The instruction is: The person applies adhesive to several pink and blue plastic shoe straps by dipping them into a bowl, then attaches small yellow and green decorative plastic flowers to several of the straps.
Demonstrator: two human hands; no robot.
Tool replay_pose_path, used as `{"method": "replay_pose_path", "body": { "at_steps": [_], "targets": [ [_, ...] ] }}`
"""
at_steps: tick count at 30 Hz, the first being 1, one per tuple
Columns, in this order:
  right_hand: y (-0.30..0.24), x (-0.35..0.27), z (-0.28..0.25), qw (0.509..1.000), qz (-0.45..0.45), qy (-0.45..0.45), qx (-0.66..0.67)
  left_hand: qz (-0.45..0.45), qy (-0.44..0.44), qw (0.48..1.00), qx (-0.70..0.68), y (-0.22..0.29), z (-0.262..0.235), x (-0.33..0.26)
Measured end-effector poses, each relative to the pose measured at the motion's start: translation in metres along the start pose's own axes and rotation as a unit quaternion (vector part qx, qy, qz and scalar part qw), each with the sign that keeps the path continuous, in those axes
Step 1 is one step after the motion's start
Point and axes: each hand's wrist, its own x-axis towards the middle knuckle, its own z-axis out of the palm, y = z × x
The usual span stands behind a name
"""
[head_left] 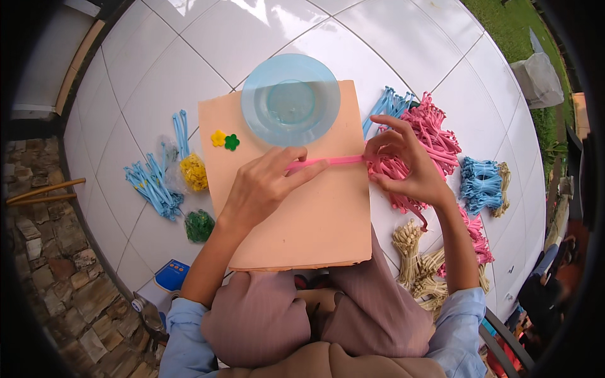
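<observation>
My left hand [268,183] is closed on a flat pink strap [346,160], its thumb pressed along the top. The strap stretches rightward above a peach-coloured board [302,217] that lies across my lap. At the strap's right end, my right hand [406,157] has its fingers curved and its thumb apart from them. The fingertips there touch or nearly touch the strap; I cannot tell which. A translucent blue plate [252,104] sits at the board's far side. Left of it lie a yellow flower-shaped piece [218,138] and a green flower-shaped piece [232,142].
Right of the board is a pile of pink straps [435,135], with blue bundles [482,183] and cream bundles [408,252] nearby. On the left are blue straps [154,192], a bag of yellow pieces [193,173] and a bag of green pieces [199,225] on white tiles [189,60].
</observation>
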Motion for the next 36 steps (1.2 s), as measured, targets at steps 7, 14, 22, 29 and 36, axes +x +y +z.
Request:
{"method": "replay_pose_path", "body": {
  "at_steps": [7, 14, 22, 29, 36],
  "targets": [
    [0.004, 0.003, 0.001, 1.0, -0.001, -0.002, -0.023, -0.009, 0.017, 1.0, -0.003, -0.002, 0.006, -0.001],
    [0.009, 0.0, 0.002, 1.0, 0.018, -0.003, -0.015, -0.014, 0.021, 1.0, 0.0, -0.002, 0.009, -0.002],
    [0.034, -0.016, 0.011, 0.993, -0.076, 0.085, -0.039, -0.017, 0.027, 0.999, 0.001, -0.004, 0.013, -0.005],
    [0.041, -0.026, 0.016, 0.989, -0.082, 0.108, -0.068, -0.03, 0.022, 0.999, -0.007, -0.004, 0.015, -0.006],
    [0.05, -0.031, 0.034, 0.929, -0.198, 0.179, -0.257, -0.04, 0.027, 0.999, -0.014, -0.004, 0.016, -0.005]
  ]
}}
